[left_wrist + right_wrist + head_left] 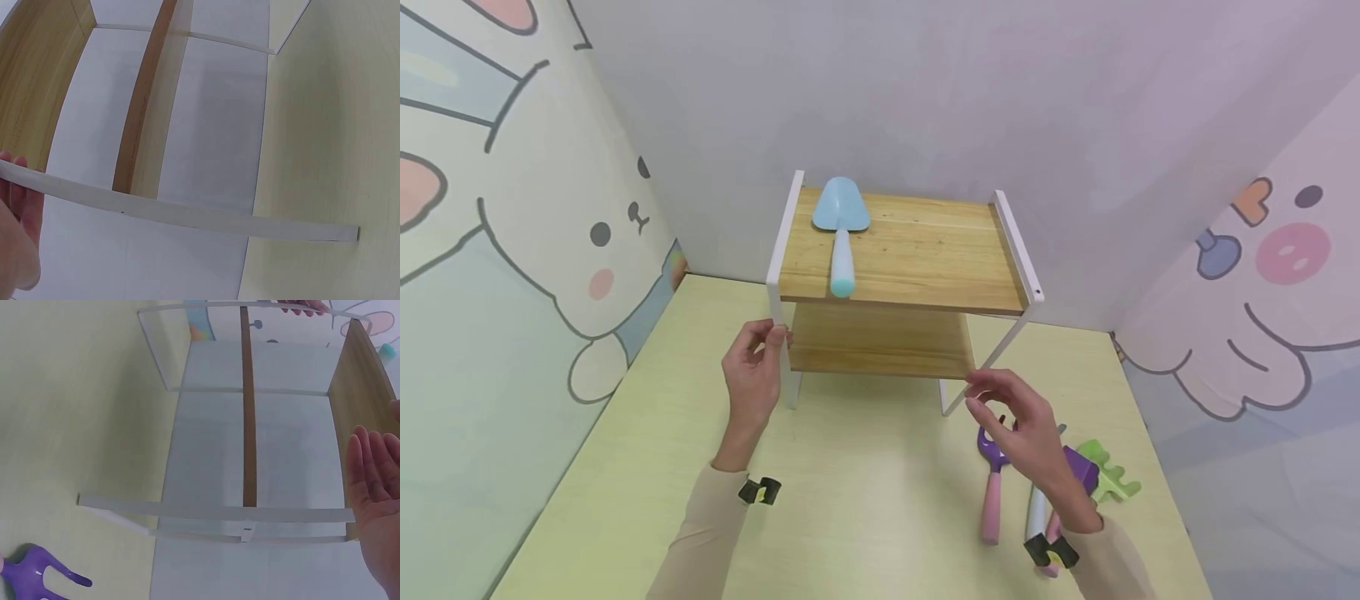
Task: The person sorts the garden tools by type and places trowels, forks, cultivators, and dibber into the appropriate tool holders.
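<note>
A small two-tier shelf with wooden boards [925, 258] and a white frame [1017, 246] stands on the table. My left hand [754, 367] grips its left front post [156, 212], with the fingers behind the post in the left wrist view. By the right front post [187, 509] is my right hand [1018, 421], its fingers loosely bent and holding nothing. On the top board lies a light blue trowel [842, 212], its handle pointing toward me.
Right of the shelf, a purple garden fork with a pink handle [992, 500] lies on the table [850, 500]. Beside it are a green rake head [1108, 475], a purple tool head [1081, 469] and a pale handle [1036, 512], partly under my right arm. Printed walls [910, 100] surround the table.
</note>
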The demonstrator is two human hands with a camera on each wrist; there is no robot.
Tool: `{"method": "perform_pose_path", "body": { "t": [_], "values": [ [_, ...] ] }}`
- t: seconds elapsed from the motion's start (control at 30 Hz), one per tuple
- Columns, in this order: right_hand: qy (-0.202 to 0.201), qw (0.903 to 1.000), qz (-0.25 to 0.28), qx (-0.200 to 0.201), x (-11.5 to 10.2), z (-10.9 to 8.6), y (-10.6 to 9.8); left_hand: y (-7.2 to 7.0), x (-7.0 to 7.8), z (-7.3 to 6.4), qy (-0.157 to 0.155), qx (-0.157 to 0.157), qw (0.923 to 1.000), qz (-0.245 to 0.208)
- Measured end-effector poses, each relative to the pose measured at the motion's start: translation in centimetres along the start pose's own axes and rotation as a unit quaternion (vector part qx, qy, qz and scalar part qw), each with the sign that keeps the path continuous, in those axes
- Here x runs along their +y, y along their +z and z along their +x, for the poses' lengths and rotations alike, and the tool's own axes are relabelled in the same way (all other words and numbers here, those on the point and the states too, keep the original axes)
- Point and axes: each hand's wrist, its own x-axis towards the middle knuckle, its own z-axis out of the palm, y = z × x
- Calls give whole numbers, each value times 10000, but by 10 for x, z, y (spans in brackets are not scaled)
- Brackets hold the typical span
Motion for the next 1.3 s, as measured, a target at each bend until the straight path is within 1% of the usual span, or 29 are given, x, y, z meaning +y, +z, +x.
{"method": "perform_pose_path", "body": {
  "t": [0.17,0.37,0.5,0.73,0.93,1.1,1.3],
  "values": [
    [340,9994,65,-4,9,-15,-2,0,-2,0,-6,-17,10000,-4],
    [862,9962,-78,70,14,-31,-5,1,-1,1,38,-2,10000,-30],
    [1097,9938,-123,122,17,-42,-7,2,-1,1,60,-12,10000,-16],
    [1320,9906,-304,191,28,-61,-7,1,-2,1,32,-38,10000,-22],
    [1585,9869,-185,247,37,-76,-8,0,-1,0,52,-10,10000,-11],
    [1638,9854,-331,340,45,-91,-9,0,-1,1,12,-7,10000,-8],
    [2028,9767,-547,443,49,-107,-10,1,-1,0,-16,-6,10000,-6]
  ]
}}
